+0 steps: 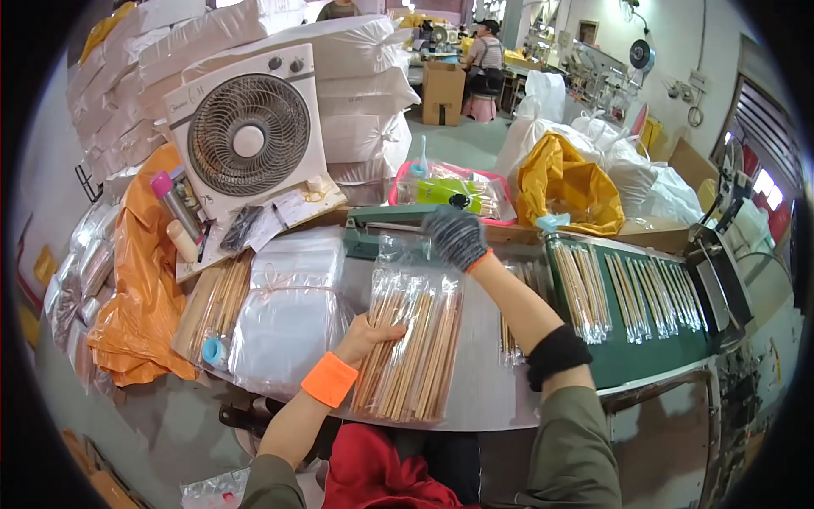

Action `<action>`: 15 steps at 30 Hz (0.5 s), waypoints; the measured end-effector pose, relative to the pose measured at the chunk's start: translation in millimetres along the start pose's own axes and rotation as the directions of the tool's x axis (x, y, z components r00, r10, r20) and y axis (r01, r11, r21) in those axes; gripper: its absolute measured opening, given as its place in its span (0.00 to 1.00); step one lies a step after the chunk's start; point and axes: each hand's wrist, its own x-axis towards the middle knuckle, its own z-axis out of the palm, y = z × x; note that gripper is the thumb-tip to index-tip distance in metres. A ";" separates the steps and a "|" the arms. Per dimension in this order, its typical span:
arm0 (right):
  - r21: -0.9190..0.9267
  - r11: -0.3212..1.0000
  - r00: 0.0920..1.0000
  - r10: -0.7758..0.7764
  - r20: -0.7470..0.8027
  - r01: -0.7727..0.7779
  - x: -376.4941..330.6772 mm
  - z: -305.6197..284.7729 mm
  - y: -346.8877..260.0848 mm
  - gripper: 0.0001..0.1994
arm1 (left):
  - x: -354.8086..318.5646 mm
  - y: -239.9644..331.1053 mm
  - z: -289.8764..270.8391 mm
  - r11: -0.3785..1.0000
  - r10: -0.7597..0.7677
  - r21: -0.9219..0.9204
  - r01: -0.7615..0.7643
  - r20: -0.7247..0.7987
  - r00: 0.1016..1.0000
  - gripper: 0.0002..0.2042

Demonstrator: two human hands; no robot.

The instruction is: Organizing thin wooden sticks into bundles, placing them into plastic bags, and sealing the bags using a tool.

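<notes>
A clear plastic bag [407, 339] of thin wooden sticks lies at the front edge of the grey table, its empty mouth end pointing away from me. My left hand [373, 334] grips its left side, thumb on top. An orange band is round that wrist. My right hand [456, 237], in a dark grey knitted glove, is over the bag's far right corner, beside a green bar-shaped device [386, 217]. Its fingers are blurred. To the left sits a stack of empty clear bags [288, 318] tied with string.
Several packed stick bundles [649, 297] lie on a green conveyor belt [627, 355] at right. A box fan [250, 136] stands at left near loose sticks [216, 301]. Behind the table are a pink basket [500, 182] and a yellow sack [566, 182]. A person [483, 64] sits farther back.
</notes>
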 end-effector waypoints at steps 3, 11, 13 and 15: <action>0.306 0.908 0.948 0.315 -0.050 -0.286 9.0 61.4 54.5 0.13 | 31.5 -1.8 4.4 0.987 -0.040 -0.155 0.049 0.059 0.997 0.22; 0.760 0.618 0.937 0.347 -0.030 -0.204 67.6 22.3 35.6 0.15 | 145.0 -4.6 -56.2 0.924 -0.252 -0.277 0.266 0.085 0.964 0.15; 0.690 0.652 0.926 0.372 0.071 -0.315 43.6 66.7 48.5 0.14 | 162.8 -2.3 -63.2 0.864 -0.364 -0.330 0.379 0.109 0.925 0.15; 0.791 0.542 0.922 0.382 0.069 -0.284 -1.7 127.5 58.3 0.14 | 173.5 -11.0 -67.4 0.935 -0.323 -0.156 0.318 -0.008 0.946 0.21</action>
